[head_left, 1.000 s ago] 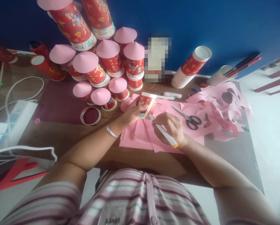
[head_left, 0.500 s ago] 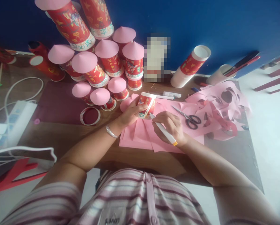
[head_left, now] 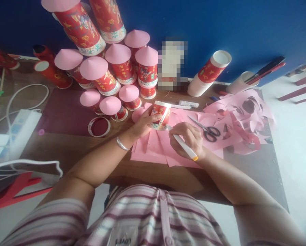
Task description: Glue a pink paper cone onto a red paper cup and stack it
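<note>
My left hand (head_left: 145, 123) is wrapped round a small red paper tube (head_left: 163, 112) with white ends, coloured drawings and a white strip down its side. Between the fingers of my right hand (head_left: 188, 137) is a white marker pen (head_left: 185, 147) with a yellow end. Its tip points at the tube's lower right edge; whether it touches cannot be made out. Beneath both hands lie overlapping sheets of pink paper (head_left: 153, 155). Dark-handled scissors (head_left: 211, 133) rest on the paper, right of my right hand.
Several red tubes with pink cone tops (head_left: 93, 68) crowd the back left. A roll of tape (head_left: 99, 127) lies before them. At the back stand a red-banded tube (head_left: 209, 73) and a pen holder (head_left: 242, 83). Pink paper scraps (head_left: 245, 119) spread rightward; a power strip (head_left: 19, 133) is left.
My right hand has shifted slightly right with the marker, whose tip has slid along the tube's lower edge. My left hand and the tube stay almost where they were.
</note>
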The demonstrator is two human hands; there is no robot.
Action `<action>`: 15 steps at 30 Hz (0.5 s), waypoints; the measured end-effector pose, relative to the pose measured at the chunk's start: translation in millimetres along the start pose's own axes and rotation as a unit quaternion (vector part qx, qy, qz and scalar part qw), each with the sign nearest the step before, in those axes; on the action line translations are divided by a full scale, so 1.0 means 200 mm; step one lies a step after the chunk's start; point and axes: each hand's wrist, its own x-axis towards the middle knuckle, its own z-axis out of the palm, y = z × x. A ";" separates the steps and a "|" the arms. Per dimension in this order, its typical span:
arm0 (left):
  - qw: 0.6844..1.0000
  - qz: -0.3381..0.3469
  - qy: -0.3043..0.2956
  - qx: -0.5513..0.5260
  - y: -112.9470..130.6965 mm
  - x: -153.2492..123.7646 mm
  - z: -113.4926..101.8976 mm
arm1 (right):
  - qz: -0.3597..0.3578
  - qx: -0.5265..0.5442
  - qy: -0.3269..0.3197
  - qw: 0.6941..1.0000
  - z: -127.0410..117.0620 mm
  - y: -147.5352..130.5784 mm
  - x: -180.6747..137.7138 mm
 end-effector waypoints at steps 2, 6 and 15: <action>1.000 0.008 -0.003 -0.002 0.00 0.00 0.00 | -0.009 0.010 0.002 1.000 0.00 -0.01 0.00; 1.000 0.017 -0.007 -0.007 -0.01 0.00 -0.01 | -0.029 0.035 -0.002 0.999 0.00 -0.02 -0.01; 1.000 -0.006 0.003 -0.013 -0.02 0.01 -0.02 | -0.025 0.040 -0.007 0.999 0.01 -0.02 -0.02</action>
